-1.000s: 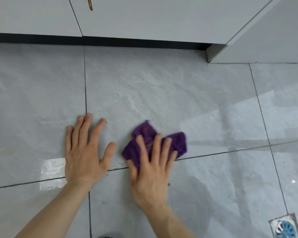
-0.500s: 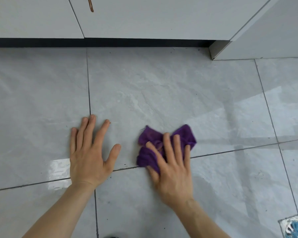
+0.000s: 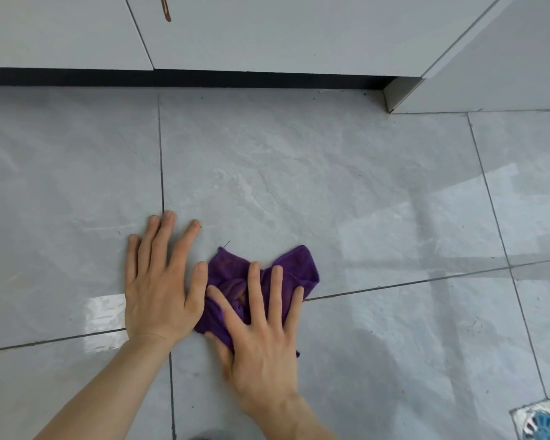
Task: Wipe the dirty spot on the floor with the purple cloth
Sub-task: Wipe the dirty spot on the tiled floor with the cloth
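The crumpled purple cloth [image 3: 299, 265] lies on the grey floor tiles [image 3: 299, 173] near a grout line. My right hand [image 3: 261, 338] presses flat on top of it, fingers spread, with a brownish smear showing on the cloth between two fingers. My left hand [image 3: 159, 281] rests flat on the floor just left of the cloth, fingers apart, its thumb touching the cloth's edge. No dirty spot shows on the bare floor; whatever lies under the cloth is hidden.
White cabinet doors [image 3: 267, 30] with a dark kickboard [image 3: 185, 78] run along the top. A brown drip [image 3: 165, 9] marks one door. A cabinet corner [image 3: 391, 100] juts at upper right. A floor drain [image 3: 542, 422] sits at bottom right.
My right hand has slid the cloth leftward and slightly toward me, so it now touches my left thumb. My left hand has stayed planted on the floor.
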{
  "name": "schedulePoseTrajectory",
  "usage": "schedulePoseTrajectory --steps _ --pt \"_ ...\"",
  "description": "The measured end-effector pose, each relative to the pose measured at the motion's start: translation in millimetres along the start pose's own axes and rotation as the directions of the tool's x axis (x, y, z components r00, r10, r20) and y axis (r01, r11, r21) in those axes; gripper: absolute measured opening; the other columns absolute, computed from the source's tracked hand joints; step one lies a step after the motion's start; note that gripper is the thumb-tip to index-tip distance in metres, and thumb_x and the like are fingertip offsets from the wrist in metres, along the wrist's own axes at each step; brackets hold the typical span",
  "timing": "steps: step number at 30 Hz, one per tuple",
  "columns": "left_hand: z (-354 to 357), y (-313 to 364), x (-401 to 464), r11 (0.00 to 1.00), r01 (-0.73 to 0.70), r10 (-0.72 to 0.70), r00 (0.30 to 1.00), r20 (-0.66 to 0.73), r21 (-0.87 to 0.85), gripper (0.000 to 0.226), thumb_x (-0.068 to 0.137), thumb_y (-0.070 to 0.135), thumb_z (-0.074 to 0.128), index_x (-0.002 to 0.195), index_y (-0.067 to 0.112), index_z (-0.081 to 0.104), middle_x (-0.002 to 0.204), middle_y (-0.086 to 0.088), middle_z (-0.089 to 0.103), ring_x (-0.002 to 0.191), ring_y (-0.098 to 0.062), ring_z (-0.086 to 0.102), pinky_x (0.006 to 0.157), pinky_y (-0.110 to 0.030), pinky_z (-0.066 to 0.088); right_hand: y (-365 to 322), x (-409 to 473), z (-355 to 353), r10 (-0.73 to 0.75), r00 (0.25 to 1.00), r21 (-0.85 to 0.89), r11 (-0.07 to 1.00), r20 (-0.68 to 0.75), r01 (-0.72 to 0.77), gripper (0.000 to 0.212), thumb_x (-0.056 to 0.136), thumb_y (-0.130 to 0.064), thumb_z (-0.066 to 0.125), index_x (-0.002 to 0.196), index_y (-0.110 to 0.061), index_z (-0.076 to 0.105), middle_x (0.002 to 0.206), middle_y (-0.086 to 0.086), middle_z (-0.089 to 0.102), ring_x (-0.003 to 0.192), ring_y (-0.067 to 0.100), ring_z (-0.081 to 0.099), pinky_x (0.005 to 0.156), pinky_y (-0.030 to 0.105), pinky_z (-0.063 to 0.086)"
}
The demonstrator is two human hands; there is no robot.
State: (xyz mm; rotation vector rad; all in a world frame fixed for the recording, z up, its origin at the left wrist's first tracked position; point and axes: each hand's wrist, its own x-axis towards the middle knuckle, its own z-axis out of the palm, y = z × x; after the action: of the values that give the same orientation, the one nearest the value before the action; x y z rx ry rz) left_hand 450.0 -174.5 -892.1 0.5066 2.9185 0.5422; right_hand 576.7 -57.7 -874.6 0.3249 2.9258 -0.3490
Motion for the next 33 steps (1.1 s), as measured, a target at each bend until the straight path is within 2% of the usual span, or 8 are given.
schedulePoseTrajectory --steps 7,9,14,21,24,27,30,33 --pt "0 1 1 0.993 -0.007 0.003 1.000 0.029 0.119 0.077 0.092 0.059 0.044 0.161 0.028 0.028 0.173 -0.009 0.018 0.162 -0.025 0.008 0.130 -0.052 0.008 53 -20 -1 -0.124 0.992 -0.047 0.991 -0.034 0.122 0.057 0.100 -0.062 0.046 0.154 -0.048 0.033 0.168 0.010 0.026 0.156 0.040 0.018 0.115 0.070 0.028" --pt "1 0 1 0.994 -0.006 0.003 1.000 0.022 0.111 0.075 0.093 0.058 0.044 0.160 0.027 0.030 0.173 -0.009 0.018 0.162 -0.026 0.009 0.130 -0.052 0.009 73 -24 -5 -0.066 0.997 -0.057 0.996 -0.043 0.063 0.058 0.100 -0.064 0.044 0.154 -0.048 0.033 0.169 0.009 0.024 0.156 0.040 0.016 0.116 0.070 0.025" --pt "3 -1 0 0.997 -0.007 0.006 1.000 0.010 0.075 0.069 0.097 0.055 0.040 0.159 0.026 0.033 0.173 -0.008 0.018 0.162 -0.025 0.008 0.130 -0.052 0.008 123 10 -20 0.257 0.960 -0.027 0.965 -0.113 -0.262 0.060 0.100 -0.062 0.038 0.157 -0.042 0.032 0.171 0.011 0.017 0.158 0.039 0.004 0.121 0.069 0.014" --pt "4 1 0 0.998 0.005 -0.006 1.000 0.021 0.059 0.063 0.101 0.049 0.032 0.159 0.025 0.033 0.172 -0.009 0.018 0.162 -0.025 0.007 0.130 -0.053 0.007 99 22 -15 0.401 0.909 0.086 0.916 -0.116 -0.393 0.061 0.101 -0.057 0.037 0.158 -0.041 0.027 0.172 0.011 0.007 0.158 0.040 -0.004 0.120 0.070 0.010" --pt "2 0 0 1.000 0.009 -0.009 1.000 0.014 0.029 0.061 0.101 0.046 0.029 0.159 0.026 0.032 0.172 -0.008 0.019 0.162 -0.024 0.007 0.130 -0.053 0.007 64 19 -15 0.330 0.939 0.132 0.939 -0.098 -0.316 0.061 0.101 -0.058 0.040 0.159 -0.044 0.024 0.172 0.011 0.007 0.158 0.039 -0.006 0.122 0.069 0.007" --pt "1 -1 0 1.000 0.003 -0.003 1.000 0.011 -0.014 0.063 0.098 0.043 0.030 0.159 0.026 0.031 0.173 -0.006 0.019 0.162 -0.021 0.007 0.130 -0.051 0.004 35 13 -11 0.229 0.966 0.201 0.958 -0.119 -0.203 0.055 0.104 -0.055 0.042 0.156 -0.040 0.034 0.171 0.013 0.016 0.159 0.037 0.000 0.124 0.065 0.010" --pt "-1 -3 1 0.999 -0.006 0.007 1.000 0.023 -0.050 0.065 0.095 0.042 0.031 0.159 0.027 0.032 0.173 -0.005 0.019 0.162 -0.021 0.006 0.131 -0.049 0.002 27 10 -8 0.222 0.957 0.309 0.938 -0.188 -0.157 0.045 0.104 -0.037 0.055 0.149 -0.032 0.050 0.164 0.013 0.035 0.158 0.034 0.014 0.124 0.061 0.020" --pt "-2 -5 -1 0.997 -0.026 0.029 0.999 0.030 -0.074 0.066 0.094 0.044 0.032 0.158 0.028 0.033 0.173 -0.005 0.016 0.162 -0.020 0.004 0.130 -0.050 0.000 31 5 -11 0.155 0.960 0.340 0.938 -0.233 -0.069 0.049 0.096 -0.016 0.069 0.142 -0.025 0.057 0.149 0.012 0.050 0.149 0.032 0.036 0.115 0.056 0.038"
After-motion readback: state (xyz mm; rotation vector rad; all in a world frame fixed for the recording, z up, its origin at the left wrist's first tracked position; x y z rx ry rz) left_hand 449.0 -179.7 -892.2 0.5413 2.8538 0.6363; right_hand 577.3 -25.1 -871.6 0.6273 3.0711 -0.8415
